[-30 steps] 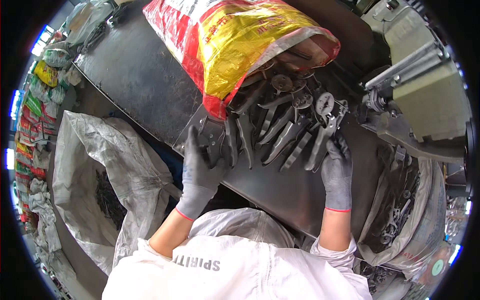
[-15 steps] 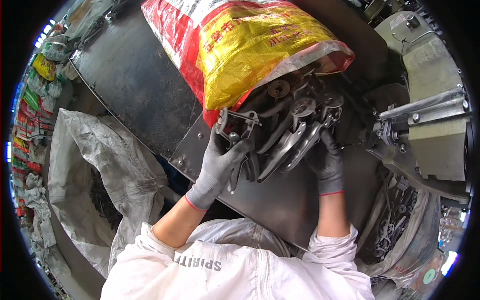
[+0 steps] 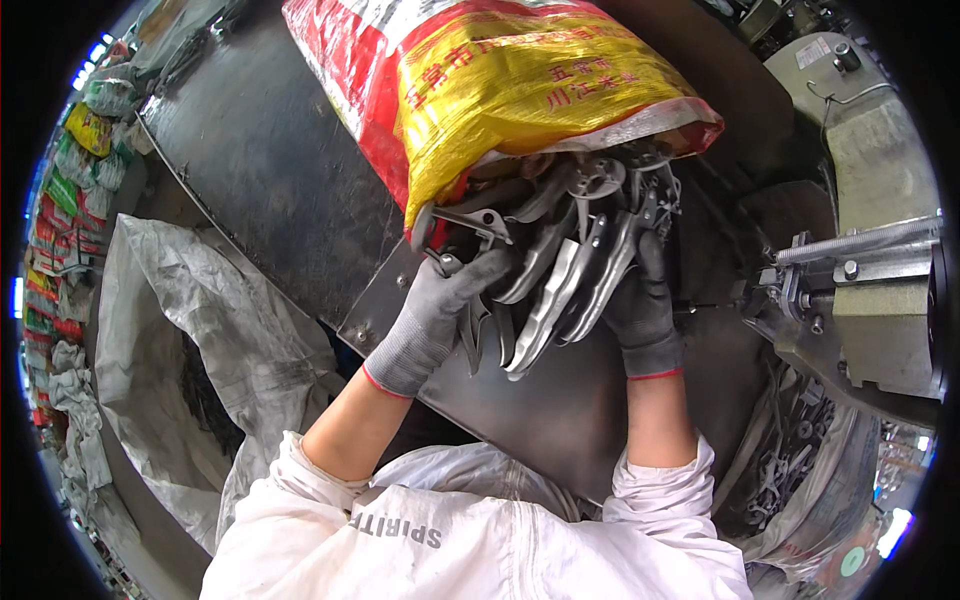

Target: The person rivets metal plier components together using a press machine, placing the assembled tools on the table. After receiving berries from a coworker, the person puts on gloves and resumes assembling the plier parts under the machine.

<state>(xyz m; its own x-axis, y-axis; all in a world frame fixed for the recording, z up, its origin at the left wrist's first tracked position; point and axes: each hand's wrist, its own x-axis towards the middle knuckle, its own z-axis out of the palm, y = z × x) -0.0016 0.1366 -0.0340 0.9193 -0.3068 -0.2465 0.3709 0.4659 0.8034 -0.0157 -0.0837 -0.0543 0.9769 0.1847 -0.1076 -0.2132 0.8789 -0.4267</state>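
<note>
A bundle of curved grey metal lever parts (image 3: 560,290), some with round pierced heads, sticks out of the mouth of a red, white and yellow woven sack (image 3: 530,80). My left hand (image 3: 440,310), in a grey glove, is closed around the parts at the left of the bundle. A bracket-like metal piece (image 3: 470,222) shows above its fingers. My right hand (image 3: 645,315), also gloved, grips the bundle from the right, its fingers partly hidden behind the levers. The bundle's upper ends are hidden inside the sack.
A dark metal table (image 3: 280,160) lies under the sack. At the right stands a machine with a long spring (image 3: 860,240). An open whitish sack (image 3: 270,350) is at the left; another sack at the lower right holds small metal parts (image 3: 785,470).
The levers have swung slightly downward and toward me. My right hand has shifted a little left and up, closer against them. The sack's mouth has moved slightly right.
</note>
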